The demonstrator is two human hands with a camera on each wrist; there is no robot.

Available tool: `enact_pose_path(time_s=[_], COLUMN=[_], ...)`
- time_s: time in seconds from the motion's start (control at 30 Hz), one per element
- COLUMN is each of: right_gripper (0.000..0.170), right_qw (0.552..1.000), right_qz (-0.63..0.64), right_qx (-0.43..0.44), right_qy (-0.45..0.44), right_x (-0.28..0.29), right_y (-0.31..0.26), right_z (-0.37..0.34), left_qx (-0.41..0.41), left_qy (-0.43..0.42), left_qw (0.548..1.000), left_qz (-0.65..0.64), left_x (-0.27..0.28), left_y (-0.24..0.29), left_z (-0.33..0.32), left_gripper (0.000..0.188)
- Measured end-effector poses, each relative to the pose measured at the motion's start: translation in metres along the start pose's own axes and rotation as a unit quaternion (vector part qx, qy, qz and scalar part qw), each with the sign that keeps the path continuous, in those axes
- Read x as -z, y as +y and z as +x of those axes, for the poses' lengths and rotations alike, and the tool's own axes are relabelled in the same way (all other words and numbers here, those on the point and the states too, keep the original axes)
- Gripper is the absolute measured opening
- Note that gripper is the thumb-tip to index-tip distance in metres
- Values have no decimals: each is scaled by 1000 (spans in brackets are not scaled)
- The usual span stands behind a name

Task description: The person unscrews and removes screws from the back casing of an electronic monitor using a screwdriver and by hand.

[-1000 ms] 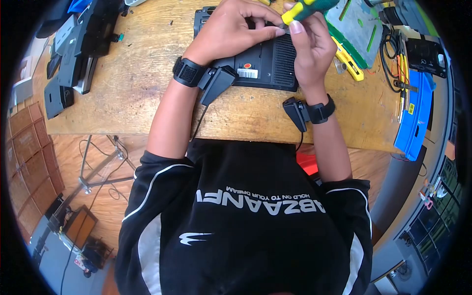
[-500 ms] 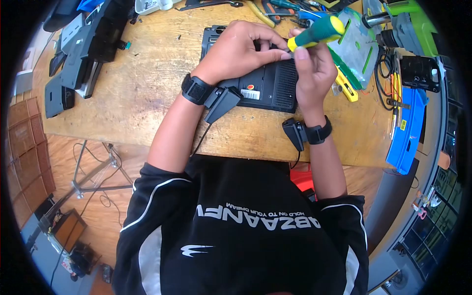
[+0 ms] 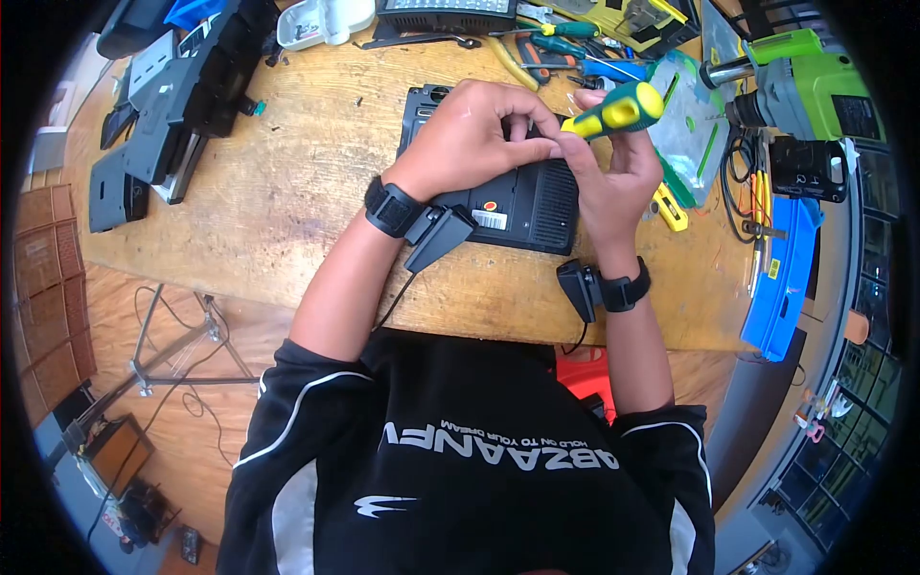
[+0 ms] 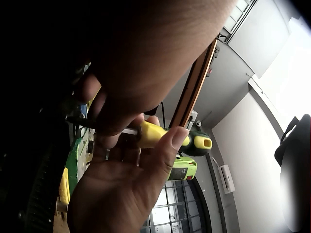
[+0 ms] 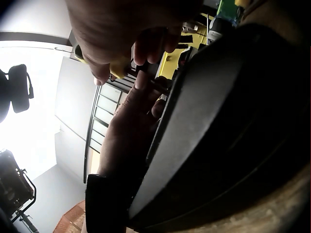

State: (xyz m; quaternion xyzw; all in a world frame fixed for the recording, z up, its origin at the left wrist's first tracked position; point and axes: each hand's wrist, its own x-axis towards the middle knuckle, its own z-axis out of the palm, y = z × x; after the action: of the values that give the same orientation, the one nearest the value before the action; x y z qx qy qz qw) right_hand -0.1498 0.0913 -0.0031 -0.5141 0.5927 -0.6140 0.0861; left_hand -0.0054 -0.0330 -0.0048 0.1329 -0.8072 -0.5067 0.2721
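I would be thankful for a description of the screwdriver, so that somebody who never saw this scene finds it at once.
Find the wooden table, then the black device on it with a white label. At its right side, the right hand holds the screwdriver by its green and yellow handle. Unlike the tools lying farther back, this one is held off the table.

Wooden table (image 3: pixel 316 163), black device (image 3: pixel 524 217), yellow cutter (image 3: pixel 673 209)
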Motion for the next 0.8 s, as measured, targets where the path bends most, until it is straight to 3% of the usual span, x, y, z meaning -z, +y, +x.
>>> enact_pose_path(time_s=[0.07, 0.2, 0.27, 0.33, 0.4, 0.53, 0.67, 0.8], right_gripper=[31, 30, 31, 32, 33, 32, 33, 35], right_qw=[1000, 1000, 1000, 999, 1000, 999, 999, 999], right_qz=[6, -22, 12, 46, 13, -27, 28, 10], right_qx=[-18, 1, -8, -18, -21, -14, -20, -25], right_qy=[1, -8, -5, -4, -11, -16, -25, -21], right_x=[1, 0, -1, -1, -1, 1, 0, -1], right_y=[4, -7, -9, -6, -2, -4, -10, -7], right_z=[-1, 8, 8, 8, 6, 7, 10, 6], left_qx=[38, 26, -59, -67, 16, 30, -47, 21], left_qy=[6, 2, 20, 24, 9, 1, 10, -10], left_qw=[999, 1000, 998, 997, 1000, 1000, 998, 1000], left_qz=[3, -2, -17, -24, -13, 2, -40, -3], left_x=[0, 2, -3, -1, 1, 5, 0, 4], left_y=[3, 4, -4, -6, -3, 3, -3, 1], left_z=[0, 0, 2, 2, 0, 0, 2, 1], left_gripper=[14, 16, 19, 20, 19, 22, 23, 23])
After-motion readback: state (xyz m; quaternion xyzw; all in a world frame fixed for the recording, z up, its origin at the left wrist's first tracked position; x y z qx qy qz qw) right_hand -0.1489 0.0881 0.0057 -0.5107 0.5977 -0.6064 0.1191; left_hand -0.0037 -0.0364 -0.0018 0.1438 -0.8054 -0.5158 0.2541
